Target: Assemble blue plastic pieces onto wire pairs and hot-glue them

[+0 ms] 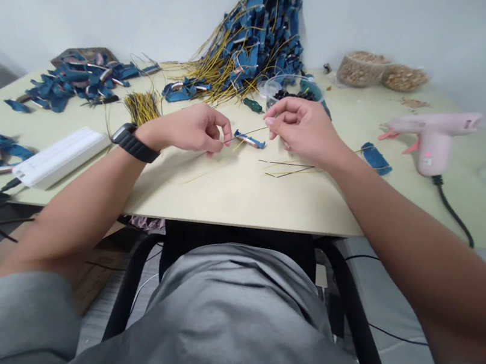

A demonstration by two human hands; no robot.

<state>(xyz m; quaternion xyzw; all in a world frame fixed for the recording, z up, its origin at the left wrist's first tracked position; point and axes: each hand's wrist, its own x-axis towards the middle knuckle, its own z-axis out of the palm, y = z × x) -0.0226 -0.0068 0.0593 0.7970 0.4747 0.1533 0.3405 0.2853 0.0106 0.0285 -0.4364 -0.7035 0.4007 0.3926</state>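
Note:
A small blue piece with a pale strip along it [250,140] is between my hands, just above or on the table. Thin wires cross it. My left hand [198,128], with a black watch [136,141] on the wrist, is curled at its left side, thumb and index finger closed on what looks like a thin wire end. On the other side my right hand [302,127] pinches a thin dark wire [257,129] that runs to the blue piece. Several loose yellow and black wires [288,169] lie below my right hand.
A tall heap of blue pieces with yellow wires [264,39] stands at the back. A pink glue gun [437,135] is at right, near a flat blue piece [375,158]. A white box [62,156], a yellow wire bundle [142,107] and blue pieces [78,78] lie left.

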